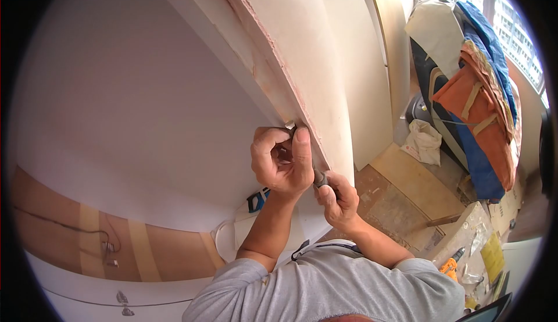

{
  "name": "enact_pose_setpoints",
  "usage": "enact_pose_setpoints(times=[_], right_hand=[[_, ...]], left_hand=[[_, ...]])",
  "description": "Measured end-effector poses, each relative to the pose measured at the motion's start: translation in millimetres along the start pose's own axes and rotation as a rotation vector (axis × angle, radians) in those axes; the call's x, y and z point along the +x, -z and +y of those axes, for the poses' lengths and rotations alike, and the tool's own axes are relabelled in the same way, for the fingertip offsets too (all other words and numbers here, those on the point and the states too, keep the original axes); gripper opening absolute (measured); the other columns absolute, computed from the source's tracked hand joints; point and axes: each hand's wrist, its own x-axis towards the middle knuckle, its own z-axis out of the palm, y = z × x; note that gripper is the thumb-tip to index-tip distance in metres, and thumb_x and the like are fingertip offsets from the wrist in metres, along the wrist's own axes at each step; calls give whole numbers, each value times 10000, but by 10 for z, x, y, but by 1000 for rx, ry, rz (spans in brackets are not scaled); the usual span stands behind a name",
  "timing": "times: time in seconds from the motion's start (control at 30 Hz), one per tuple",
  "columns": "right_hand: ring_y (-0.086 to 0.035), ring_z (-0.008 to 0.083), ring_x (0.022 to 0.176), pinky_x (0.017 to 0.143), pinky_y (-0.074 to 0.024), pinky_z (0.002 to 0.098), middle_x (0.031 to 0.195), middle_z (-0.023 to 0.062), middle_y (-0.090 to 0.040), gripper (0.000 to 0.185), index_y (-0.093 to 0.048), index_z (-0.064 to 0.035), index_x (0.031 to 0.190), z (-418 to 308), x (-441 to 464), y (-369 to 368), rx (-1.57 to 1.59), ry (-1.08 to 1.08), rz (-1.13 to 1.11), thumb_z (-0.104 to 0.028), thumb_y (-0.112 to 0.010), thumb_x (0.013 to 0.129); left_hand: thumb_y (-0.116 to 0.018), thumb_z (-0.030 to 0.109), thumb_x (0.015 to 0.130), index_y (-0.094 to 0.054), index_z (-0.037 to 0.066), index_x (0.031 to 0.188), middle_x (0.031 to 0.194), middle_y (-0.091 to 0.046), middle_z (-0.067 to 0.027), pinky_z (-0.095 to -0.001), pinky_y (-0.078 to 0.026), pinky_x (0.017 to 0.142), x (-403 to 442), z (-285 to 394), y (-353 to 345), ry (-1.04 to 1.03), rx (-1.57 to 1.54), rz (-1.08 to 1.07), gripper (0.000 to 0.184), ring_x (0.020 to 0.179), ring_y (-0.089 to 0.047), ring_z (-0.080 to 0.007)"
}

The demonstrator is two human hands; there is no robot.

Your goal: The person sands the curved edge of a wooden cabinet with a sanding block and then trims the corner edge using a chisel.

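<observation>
Head view: right hand (339,199) clamped on dark handle (320,178), by lower end of pinkish rough edge (283,67). Left hand (282,162) curled, thumb and finger closed at small shiny piece (290,125) beside that edge; can't tell if piece and handle are one tool. Orange drill (449,265) well apart, lower right

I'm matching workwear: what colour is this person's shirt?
The shirt is grey, plain to see in the head view.
</observation>
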Motion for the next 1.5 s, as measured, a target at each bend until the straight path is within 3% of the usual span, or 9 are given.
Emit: enact_pose_setpoints(times=[0.5, 0.9, 1.07, 1.5], right_hand=[[-536, 107, 652, 599, -457, 279, 783, 47, -630, 253, -643, 26, 1273, -72, 151, -8, -22, 28, -17, -135, -701, 1087], [-618, 140, 695, 643, -516, 291, 855, 96, -712, 263, -660, 24, 1271, -94, 45, 158, -99, -10, -45, -136, -724, 1073], [-649, 166, 710, 661, -537, 303, 885, 121, -729, 260, -680, 35, 1264, -206, 130, 163, -132, 8, -42, -102, -739, 1050], [-658, 170, 689, 647, -535, 295, 861, 117, -726, 253, -709, 47, 1252, -412, 328, 121, -169, 59, -69, -92, -739, 1043]], left_hand=[[-735, 38, 1041, -535, 19, 1111, 946, -597, -54, -243, -435, 626, 105, 3, -31, -28, -51, 29, 213, 747, -527, -82], [-710, 94, 1064, -544, -6, 1160, 991, -611, -82, -289, -492, 717, -121, 17, -55, 35, 8, 77, 216, 832, -574, -142], [-729, 99, 1052, -553, -10, 1140, 971, -611, -73, -270, -475, 666, -26, 10, -91, -22, -1, 108, 226, 802, -567, -125], [-744, 95, 1036, -580, -14, 1116, 877, -625, -41, -260, -480, 685, 181, 42, -103, 1, -39, 155, 213, 765, -557, -93]])
